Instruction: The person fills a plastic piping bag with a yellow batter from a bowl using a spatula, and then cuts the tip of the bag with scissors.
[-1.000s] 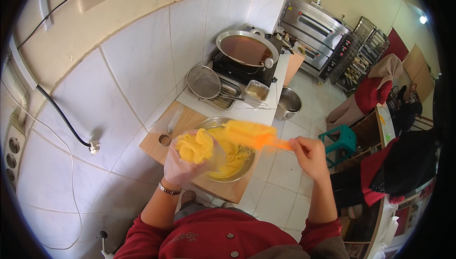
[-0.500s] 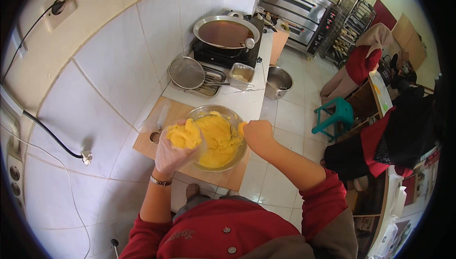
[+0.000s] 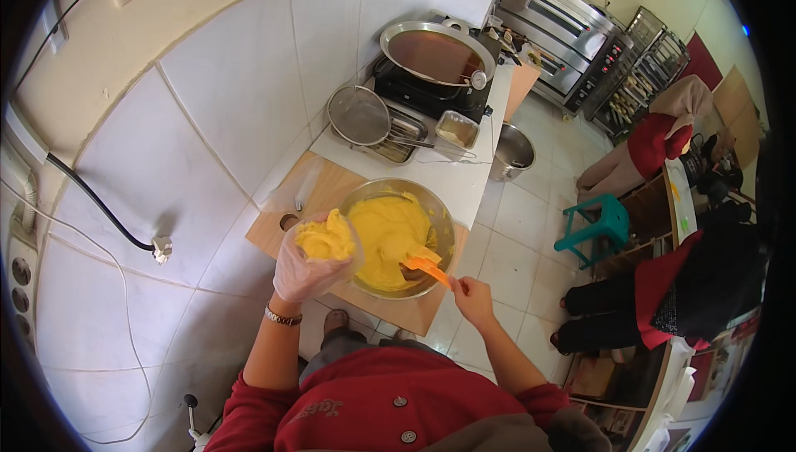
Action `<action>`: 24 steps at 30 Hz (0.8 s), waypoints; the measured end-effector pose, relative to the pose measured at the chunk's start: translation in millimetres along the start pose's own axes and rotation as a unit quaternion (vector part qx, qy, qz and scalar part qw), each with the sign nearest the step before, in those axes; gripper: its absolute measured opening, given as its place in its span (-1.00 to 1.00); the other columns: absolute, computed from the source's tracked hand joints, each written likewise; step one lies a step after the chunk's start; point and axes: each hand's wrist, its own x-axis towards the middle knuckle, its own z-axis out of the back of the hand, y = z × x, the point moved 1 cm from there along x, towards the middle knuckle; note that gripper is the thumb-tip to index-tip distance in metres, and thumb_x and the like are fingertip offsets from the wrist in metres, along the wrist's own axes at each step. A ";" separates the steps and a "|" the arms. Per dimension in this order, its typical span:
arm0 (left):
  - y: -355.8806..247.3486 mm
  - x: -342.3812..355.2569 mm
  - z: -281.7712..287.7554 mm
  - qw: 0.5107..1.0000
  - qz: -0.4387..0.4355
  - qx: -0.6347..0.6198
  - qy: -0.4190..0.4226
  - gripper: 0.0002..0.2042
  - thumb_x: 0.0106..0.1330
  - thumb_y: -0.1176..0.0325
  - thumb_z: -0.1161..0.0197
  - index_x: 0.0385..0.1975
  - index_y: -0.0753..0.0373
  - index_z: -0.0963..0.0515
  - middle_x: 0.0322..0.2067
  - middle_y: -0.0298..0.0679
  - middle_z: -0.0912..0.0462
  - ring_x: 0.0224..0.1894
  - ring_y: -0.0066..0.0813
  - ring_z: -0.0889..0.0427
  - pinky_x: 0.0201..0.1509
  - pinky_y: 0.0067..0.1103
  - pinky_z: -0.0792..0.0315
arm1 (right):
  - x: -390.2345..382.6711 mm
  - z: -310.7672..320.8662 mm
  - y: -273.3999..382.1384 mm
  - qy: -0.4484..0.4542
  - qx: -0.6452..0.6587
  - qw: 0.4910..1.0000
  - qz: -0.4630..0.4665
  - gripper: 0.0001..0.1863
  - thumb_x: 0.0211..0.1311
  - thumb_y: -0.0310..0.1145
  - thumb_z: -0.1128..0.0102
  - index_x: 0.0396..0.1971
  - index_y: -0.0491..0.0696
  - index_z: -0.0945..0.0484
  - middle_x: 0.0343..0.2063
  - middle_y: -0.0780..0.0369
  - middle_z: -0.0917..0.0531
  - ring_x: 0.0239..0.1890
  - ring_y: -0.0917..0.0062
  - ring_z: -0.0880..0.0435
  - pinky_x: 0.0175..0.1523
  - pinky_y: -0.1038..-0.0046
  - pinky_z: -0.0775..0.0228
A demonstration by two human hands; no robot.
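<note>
My left hand is wrapped round a clear plastic bag, its upper part folded down over my fingers. Thick yellow batter fills the bag's mouth. In my right hand is the handle of an orange spatula, whose blade dips into the batter at the right side of a metal bowl. A smooth yellow mass covers much of the bowl's inside. The bowl stands on a wooden board, just right of the bag. Clear plastic with a small metallic piece lies behind my left hand.
Behind the board are a round sieve, a small metal container and a wide pan of brown liquid on a stove. A steel pot stands on the floor, right of the counter. Two people work farther right, near a green stool.
My right hand has moved down and rightward, and the orange spatula now shows clearly in the bowl. My left hand still holds the filled bag. The view has shifted slightly.
</note>
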 end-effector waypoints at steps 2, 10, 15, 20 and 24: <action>5.6 0.8 1.7 0.997 -0.045 0.057 0.012 -0.62 -0.16 0.40 -0.43 -0.29 0.32 -0.51 -0.31 -0.21 -0.59 -0.28 -0.49 -0.58 -0.16 -0.59 -0.47 | -6.5 -10.5 -7.9 -0.049 0.110 0.993 0.000 -0.65 0.15 -0.17 -0.14 -0.57 -0.19 -0.56 -0.79 0.19 -0.49 -0.74 0.56 -0.40 -0.58 0.52 -0.20; 19.2 8.1 -8.1 0.995 -0.041 0.082 0.030 -0.60 -0.16 0.41 -0.43 -0.26 0.32 -0.52 -0.27 -0.19 -0.58 -0.25 -0.51 -0.57 -0.15 -0.59 -0.47 | -10.6 35.2 13.3 -0.133 0.174 0.975 0.025 -0.74 0.13 -0.28 -0.19 -0.53 -0.20 -0.57 -0.77 0.27 -0.50 -0.71 0.71 -0.37 -0.59 0.62 -0.19; 4.1 11.7 -19.7 0.999 0.004 0.051 0.014 -0.47 -0.17 0.36 -0.46 -0.13 0.34 -0.45 -0.26 -0.21 -0.58 -0.23 -0.53 -0.57 -0.10 -0.61 -0.45 | -23.8 105.5 58.8 -0.174 0.129 0.973 0.077 -0.77 0.11 -0.32 -0.22 -0.54 -0.21 -0.55 -0.76 0.28 -0.50 -0.71 0.72 -0.37 -0.59 0.65 -0.19; -3.4 15.5 -29.2 0.999 -0.019 0.032 0.034 -0.46 -0.17 0.36 -0.46 -0.12 0.34 -0.44 -0.26 -0.22 -0.58 -0.21 -0.54 -0.56 -0.10 -0.61 -0.44 | -38.5 149.7 104.4 -0.188 0.111 0.951 0.218 -0.88 0.07 -0.42 -0.24 -0.48 -0.16 -0.52 -0.65 0.23 -0.54 -0.73 0.67 -0.41 -0.59 0.62 -0.24; 1.0 18.4 -34.9 0.996 0.002 0.048 0.075 -0.37 -0.17 0.31 -0.50 -0.06 0.33 -0.37 -0.17 -0.20 -0.54 -0.14 -0.51 -0.54 -0.06 -0.60 -0.43 | -36.9 145.0 120.0 -0.208 0.010 0.919 0.334 -0.89 0.02 -0.45 -0.25 -0.44 -0.11 -0.52 -0.60 0.27 -0.56 -0.72 0.58 -0.45 -0.59 0.58 -0.28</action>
